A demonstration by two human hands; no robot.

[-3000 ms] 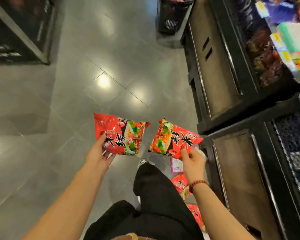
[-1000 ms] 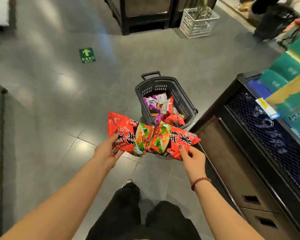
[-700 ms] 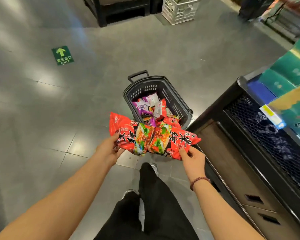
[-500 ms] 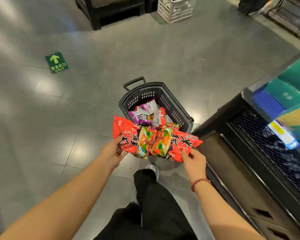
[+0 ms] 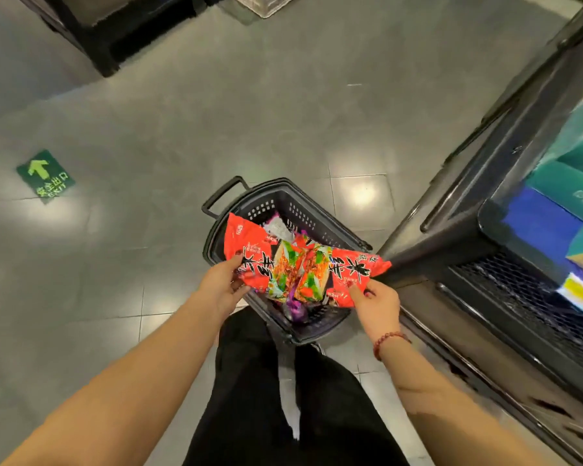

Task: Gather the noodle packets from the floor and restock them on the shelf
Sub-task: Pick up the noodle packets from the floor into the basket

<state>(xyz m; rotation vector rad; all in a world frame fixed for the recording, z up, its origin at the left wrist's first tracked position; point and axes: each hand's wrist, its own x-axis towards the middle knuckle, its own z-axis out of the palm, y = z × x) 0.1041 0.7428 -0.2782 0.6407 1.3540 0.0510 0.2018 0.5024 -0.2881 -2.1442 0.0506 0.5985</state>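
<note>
My left hand (image 5: 220,284) grips a red noodle packet (image 5: 249,250) by its lower left edge. My right hand (image 5: 375,300) pinches a second red noodle packet (image 5: 350,269) by its lower right corner. The two packets touch in the middle and hang directly over a dark plastic shopping basket (image 5: 303,213) on the floor. More packets, white, red and purple (image 5: 295,309), lie inside the basket, mostly hidden by the two I hold.
A dark shelf unit (image 5: 478,237) runs along the right, with blue and green packages (image 5: 552,216) on its mesh tier. A green exit sticker (image 5: 46,178) marks the grey tile floor. Another dark display base (image 5: 115,31) and a white crate (image 5: 266,3) stand far ahead.
I have walked up to the basket with both packets; it went from ahead of me to right beneath my hands. The packets came together, and my grips stayed the same.
</note>
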